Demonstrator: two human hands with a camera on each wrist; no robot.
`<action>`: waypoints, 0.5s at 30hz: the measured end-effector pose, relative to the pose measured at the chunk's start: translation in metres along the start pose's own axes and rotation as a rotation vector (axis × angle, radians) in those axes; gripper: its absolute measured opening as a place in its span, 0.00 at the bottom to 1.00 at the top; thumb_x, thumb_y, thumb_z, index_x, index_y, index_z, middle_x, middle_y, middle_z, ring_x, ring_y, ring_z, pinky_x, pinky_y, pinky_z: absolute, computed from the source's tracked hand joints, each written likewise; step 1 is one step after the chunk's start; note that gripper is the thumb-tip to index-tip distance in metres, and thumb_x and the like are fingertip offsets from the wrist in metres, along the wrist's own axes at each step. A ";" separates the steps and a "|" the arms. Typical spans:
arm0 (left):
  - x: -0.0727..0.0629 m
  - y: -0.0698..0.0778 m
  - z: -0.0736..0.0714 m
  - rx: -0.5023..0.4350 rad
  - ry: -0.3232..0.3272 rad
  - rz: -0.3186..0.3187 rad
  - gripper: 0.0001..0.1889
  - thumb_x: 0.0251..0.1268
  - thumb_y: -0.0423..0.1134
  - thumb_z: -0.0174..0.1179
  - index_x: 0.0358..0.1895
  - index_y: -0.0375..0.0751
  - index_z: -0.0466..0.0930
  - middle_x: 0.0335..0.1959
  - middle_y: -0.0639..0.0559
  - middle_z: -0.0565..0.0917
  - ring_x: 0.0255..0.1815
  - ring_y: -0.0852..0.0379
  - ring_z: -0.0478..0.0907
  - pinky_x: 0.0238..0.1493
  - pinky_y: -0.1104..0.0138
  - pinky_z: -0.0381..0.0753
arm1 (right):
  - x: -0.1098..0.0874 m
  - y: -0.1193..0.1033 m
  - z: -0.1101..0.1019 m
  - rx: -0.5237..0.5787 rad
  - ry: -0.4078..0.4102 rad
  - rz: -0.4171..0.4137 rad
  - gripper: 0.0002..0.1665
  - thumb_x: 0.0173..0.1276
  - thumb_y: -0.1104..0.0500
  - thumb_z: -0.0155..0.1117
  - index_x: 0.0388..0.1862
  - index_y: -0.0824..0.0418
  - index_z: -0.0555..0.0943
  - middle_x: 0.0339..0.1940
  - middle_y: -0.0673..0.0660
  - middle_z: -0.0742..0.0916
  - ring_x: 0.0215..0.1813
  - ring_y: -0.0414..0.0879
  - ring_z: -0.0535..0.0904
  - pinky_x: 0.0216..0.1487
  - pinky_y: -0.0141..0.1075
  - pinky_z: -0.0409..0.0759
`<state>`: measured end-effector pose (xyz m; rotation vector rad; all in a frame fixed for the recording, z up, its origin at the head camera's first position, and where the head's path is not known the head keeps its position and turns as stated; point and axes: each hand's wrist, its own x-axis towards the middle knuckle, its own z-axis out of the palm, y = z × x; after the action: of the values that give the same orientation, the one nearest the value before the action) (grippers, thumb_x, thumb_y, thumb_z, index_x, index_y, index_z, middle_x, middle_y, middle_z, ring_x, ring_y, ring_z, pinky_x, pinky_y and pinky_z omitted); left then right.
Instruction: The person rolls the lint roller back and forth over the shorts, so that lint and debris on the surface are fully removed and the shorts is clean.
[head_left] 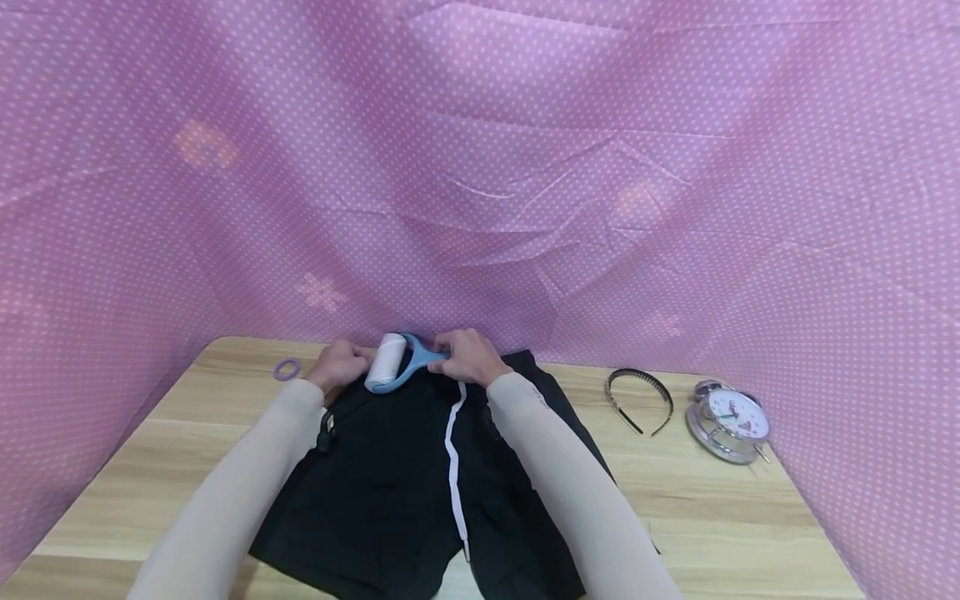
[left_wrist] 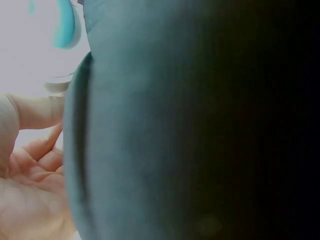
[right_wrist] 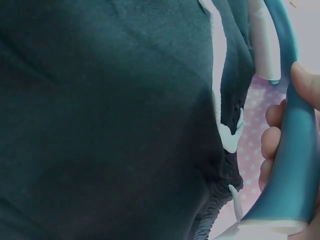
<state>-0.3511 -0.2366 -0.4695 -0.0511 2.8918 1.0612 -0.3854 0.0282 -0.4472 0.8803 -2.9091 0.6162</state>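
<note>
Black shorts [head_left: 375,475] lie spread on the table, a white drawstring [head_left: 453,454] running down their front. My right hand [head_left: 471,358] grips the blue handle of a lint roller [head_left: 387,361], fingers wrapped around it in the right wrist view. The white roll is over the waistband end of the shorts, beside my left hand [head_left: 341,365]. That hand pinches the edge of the shorts at the upper left corner. In the left wrist view the fabric [left_wrist: 135,125] fills most of the picture, with the thumb against its edge and part of the fingers hidden.
A purple ring [head_left: 287,369] lies on the wooden table [head_left: 180,433] left of my left hand. To the right are a black headband [head_left: 639,372] and a silver twin-bell alarm clock [head_left: 738,415]. A pink dotted cloth [head_left: 480,167] hangs behind and along both sides.
</note>
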 end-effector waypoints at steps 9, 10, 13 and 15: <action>0.000 0.000 -0.001 -0.015 -0.022 -0.002 0.15 0.67 0.39 0.57 0.47 0.34 0.88 0.53 0.37 0.85 0.57 0.42 0.78 0.61 0.51 0.77 | -0.003 0.005 -0.003 0.043 -0.021 0.045 0.13 0.62 0.43 0.73 0.41 0.46 0.87 0.22 0.44 0.84 0.25 0.40 0.73 0.29 0.32 0.70; 0.000 -0.001 -0.001 -0.015 -0.023 0.001 0.15 0.67 0.39 0.57 0.46 0.34 0.88 0.53 0.38 0.85 0.57 0.41 0.78 0.61 0.51 0.77 | -0.003 0.005 -0.003 0.042 -0.020 0.047 0.12 0.62 0.43 0.74 0.40 0.46 0.87 0.22 0.44 0.84 0.25 0.40 0.73 0.29 0.32 0.70; 0.000 -0.001 -0.002 -0.014 -0.026 0.012 0.14 0.67 0.39 0.57 0.46 0.34 0.88 0.52 0.38 0.86 0.57 0.40 0.79 0.61 0.50 0.77 | -0.004 0.006 -0.005 0.035 -0.015 0.044 0.12 0.61 0.43 0.74 0.40 0.46 0.88 0.22 0.43 0.84 0.25 0.40 0.73 0.29 0.31 0.70; 0.000 -0.002 -0.002 -0.021 -0.029 0.009 0.13 0.67 0.38 0.57 0.45 0.34 0.88 0.52 0.39 0.86 0.57 0.41 0.79 0.60 0.51 0.77 | -0.003 0.006 -0.006 0.029 -0.014 0.041 0.13 0.61 0.43 0.74 0.40 0.46 0.88 0.22 0.43 0.84 0.25 0.39 0.73 0.29 0.31 0.70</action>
<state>-0.3515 -0.2390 -0.4695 -0.0229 2.8582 1.0850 -0.3862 0.0369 -0.4441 0.8335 -2.9444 0.6600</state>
